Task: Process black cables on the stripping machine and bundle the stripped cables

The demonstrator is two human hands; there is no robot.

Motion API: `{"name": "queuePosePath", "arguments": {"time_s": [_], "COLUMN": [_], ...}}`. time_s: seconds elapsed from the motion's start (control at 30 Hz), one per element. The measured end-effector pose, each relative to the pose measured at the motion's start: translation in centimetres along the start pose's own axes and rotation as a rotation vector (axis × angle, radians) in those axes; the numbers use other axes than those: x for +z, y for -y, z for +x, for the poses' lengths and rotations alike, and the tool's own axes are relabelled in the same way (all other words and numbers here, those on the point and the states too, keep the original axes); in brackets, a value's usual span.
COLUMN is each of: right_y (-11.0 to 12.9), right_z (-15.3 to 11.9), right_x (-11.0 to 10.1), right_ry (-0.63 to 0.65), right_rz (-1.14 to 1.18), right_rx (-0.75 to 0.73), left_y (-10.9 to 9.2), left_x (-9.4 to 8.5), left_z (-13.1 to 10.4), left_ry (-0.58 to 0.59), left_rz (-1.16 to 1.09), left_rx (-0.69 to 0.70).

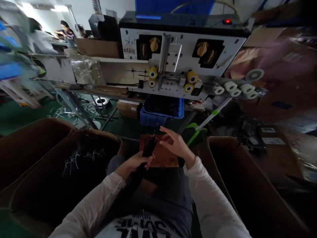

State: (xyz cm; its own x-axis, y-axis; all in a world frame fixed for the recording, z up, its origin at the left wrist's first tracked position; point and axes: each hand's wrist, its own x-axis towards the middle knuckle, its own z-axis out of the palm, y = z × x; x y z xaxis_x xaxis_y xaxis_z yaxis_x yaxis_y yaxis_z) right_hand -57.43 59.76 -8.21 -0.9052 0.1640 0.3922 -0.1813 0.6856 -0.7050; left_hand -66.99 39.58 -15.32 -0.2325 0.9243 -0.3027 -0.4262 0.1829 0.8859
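A bundle of black wires (149, 147) is gripped in my left hand (137, 161), tilted with its upper ends toward the machine. Just right of those ends, my right hand (173, 142) is raised with its fingers apart and nothing visible in it. Beneath both hands lies a flat orange-brown board (165, 158) near my lap. The lower part of the bundle fades into the dark over my legs.
A wire-processing machine (183, 59) with yellow rollers stands ahead. Below it sits a blue crate (153, 119) with dark contents. Cardboard boxes flank me: one at left (32, 175) holds black bundles with white ties (71, 162), another (218, 142) is at right. People work at back left.
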Motion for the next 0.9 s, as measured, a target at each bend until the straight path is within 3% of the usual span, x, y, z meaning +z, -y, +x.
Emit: {"name": "queuePosePath", "arguments": {"time_s": [0.1, 0.17, 0.33, 0.57, 0.9], "right_y": [0.0, 0.2, 0.1, -0.2, 0.1], "right_z": [-0.6, -0.2, 1.1, 0.7, 0.3], "right_x": [3.0, 3.9, 3.5, 4.6, 5.3], "right_ry": [-0.069, -0.054, 0.018, -0.078, -0.128], "right_rz": [0.075, 0.135, 0.233, 0.292, 0.251], "right_rx": [0.03, 0.032, 0.034, 0.094, 0.042], "left_y": [-0.2, -0.4, -0.8, -0.9, -1.1], "left_x": [-0.1, -0.1, 0.3, 0.3, 0.6], "left_z": [-0.1, -0.3, -0.7, -0.8, -0.8], "left_ry": [0.006, 0.012, -0.004, -0.018, -0.075], "left_rz": [-0.04, -0.051, -0.073, -0.11, -0.11], "left_rx": [-0.002, -0.018, -0.047, -0.049, -0.058]}}
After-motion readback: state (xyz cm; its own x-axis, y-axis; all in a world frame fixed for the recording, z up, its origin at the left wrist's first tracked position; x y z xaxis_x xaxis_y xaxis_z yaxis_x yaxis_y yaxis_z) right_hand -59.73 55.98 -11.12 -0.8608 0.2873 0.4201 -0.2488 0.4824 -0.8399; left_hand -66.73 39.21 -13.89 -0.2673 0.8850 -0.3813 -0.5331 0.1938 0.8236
